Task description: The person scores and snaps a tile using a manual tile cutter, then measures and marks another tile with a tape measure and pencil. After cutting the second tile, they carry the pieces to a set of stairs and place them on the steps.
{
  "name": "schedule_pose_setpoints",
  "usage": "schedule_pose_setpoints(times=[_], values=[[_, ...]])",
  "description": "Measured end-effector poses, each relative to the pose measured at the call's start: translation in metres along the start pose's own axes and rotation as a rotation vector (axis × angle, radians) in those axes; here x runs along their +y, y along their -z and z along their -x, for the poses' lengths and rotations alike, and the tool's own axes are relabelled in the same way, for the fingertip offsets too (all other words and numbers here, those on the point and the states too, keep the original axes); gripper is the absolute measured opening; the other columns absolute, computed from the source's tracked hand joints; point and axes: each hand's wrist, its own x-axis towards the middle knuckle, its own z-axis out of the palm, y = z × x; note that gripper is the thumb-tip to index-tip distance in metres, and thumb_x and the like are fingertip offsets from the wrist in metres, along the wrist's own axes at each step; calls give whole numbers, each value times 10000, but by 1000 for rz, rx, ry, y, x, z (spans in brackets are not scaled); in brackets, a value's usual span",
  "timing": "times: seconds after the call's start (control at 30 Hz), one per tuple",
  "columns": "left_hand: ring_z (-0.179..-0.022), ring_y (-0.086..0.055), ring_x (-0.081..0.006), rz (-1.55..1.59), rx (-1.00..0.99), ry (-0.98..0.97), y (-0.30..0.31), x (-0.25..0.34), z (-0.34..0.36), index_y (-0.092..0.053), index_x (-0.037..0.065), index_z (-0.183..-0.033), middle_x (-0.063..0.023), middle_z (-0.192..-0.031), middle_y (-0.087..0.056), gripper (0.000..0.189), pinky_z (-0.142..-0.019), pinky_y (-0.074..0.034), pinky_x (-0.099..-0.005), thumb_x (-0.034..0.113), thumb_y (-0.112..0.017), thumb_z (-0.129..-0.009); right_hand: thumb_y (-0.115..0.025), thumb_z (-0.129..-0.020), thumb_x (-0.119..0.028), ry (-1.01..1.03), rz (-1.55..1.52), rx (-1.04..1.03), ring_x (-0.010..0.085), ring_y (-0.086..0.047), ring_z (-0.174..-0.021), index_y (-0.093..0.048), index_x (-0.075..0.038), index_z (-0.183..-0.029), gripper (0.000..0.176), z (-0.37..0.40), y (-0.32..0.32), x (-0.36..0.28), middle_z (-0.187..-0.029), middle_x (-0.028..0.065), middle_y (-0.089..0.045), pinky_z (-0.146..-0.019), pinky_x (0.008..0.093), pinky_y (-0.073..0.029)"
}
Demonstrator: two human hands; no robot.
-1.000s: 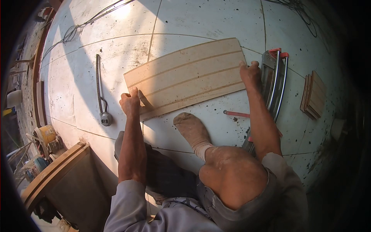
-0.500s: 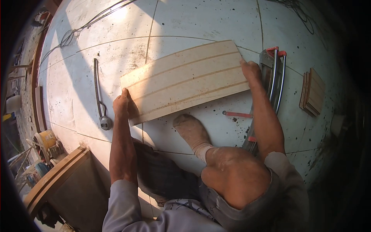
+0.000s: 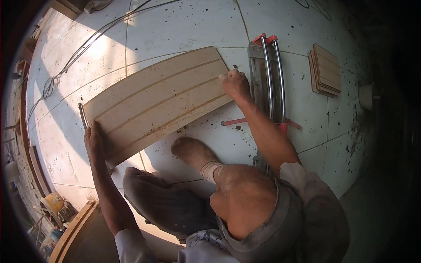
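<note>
A long beige tile (image 3: 158, 94) with thin brown stripes lies tilted across my view, its right end higher than its left. My left hand (image 3: 94, 138) grips the left end, thumb on the upper face. At the right end, the curled fingers of my right hand (image 3: 236, 83) hold the edge. Close beside that hand stands a manual tile cutter (image 3: 267, 79) with two chrome rails and red end pieces. A metal measuring tape strip (image 3: 82, 115) shows past the tile's left edge; most of it is hidden.
Several small tile pieces (image 3: 326, 70) are stacked to the right. The cutter's red handle (image 3: 234, 122) sticks out near my socked foot (image 3: 193, 151). Cables (image 3: 83, 48) run over the tiled floor at upper left. A wooden-edged piece (image 3: 74, 232) stands at lower left.
The view has shifted, so the cutter and stacked pieces appear farther left. Both hands still hold the tile, which now covers most of the measuring tape.
</note>
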Motion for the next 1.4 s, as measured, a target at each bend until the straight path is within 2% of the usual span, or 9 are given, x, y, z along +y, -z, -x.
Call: schedule_pose_setpoints(times=[0.07,0.17,0.23,0.43,0.8,0.87,0.97,1.13,1.4], values=[[-680,-496,-100,-131,27,-45,0,21,7,-609,33,-928,-21,-775,-580,432,-632,-427,-270,444,-475,-938,-616,-830,-349,264,45,376,415,-604,-862,-517,77,-1091,509,31,-15,13,-969,251,-599,-835,496,-473],[-724,-535,-133,-288,51,-94,6,38,12,-596,8,-990,-53,-826,-594,483,-661,-455,-292,470,-467,-934,-630,-825,-353,311,-31,483,378,-600,-793,-457,94,-1128,567,76,-15,22,-952,243,-574,-771,456,-499],[-751,-556,-155,-305,23,-110,2,44,9,-586,-11,-1040,-70,-861,-597,528,-674,-472,-306,491,-466,-929,-618,-838,-389,-291,-665,-206,338,-610,-830,-434,93,-1167,612,106,6,14,-984,250,-561,-747,397,-522],[-741,-566,-174,-67,-33,42,-5,48,13,-606,-17,-1122,-86,-847,-615,674,-645,-476,-324,590,-401,-914,-549,-883,-430,-405,-1484,-440,280,-601,-877,-402,55,-1243,622,103,-29,10,-1000,208,-564,-787,401,-526],[-678,-518,-157,-224,63,-21,-33,43,13,-602,-44,-1126,-83,-808,-596,771,-617,-444,-321,655,-378,-891,-587,-844,-355,-482,-1628,-345,244,-573,-926,-481,-46,-1155,451,119,-9,1,-1063,123,-559,-811,379,-490],[-518,-391,-99,-17,-48,-139,-48,41,12,-654,-23,-960,10,-613,-483,705,-464,-336,-292,639,-422,-889,-583,-846,-336,-484,-1606,-309,234,-576,-917,-495,-52,-1137,416,122,1,12,-1044,119,-576,-810,378,-485],[-497,-329,-83,-56,-105,-108,-75,50,5,-643,-17,-912,30,-567,-406,731,-453,-296,-269,667,-386,-883,-592,-838,-313,-504,-1678,-266,238,-566,-933,-489,-38,-1143,424,127,2,29,-1052,128,-568,-823,389,-483],[-482,-252,-81,-90,-111,-201,-113,59,3,-417,129,-550,60,-515,-286,626,-443,-206,-293,660,-415,-880,-602,-815,-296,-546,-1738,-205,257,-548,-959,-466,-20,-1159,462,139,1,55,-1075,142,-536,-875,412,-475],[-473,-265,-95,-101,-219,-156,-175,63,-2,-415,106,-572,46,-517,-294,617,-443,-231,-294,630,-409,-897,-605,-820,-279,-574,-1731,-34,276,-533,-1011,-463,-12,-1137,437,121,13,83,-1075,149,-525,-911,422,-465]])
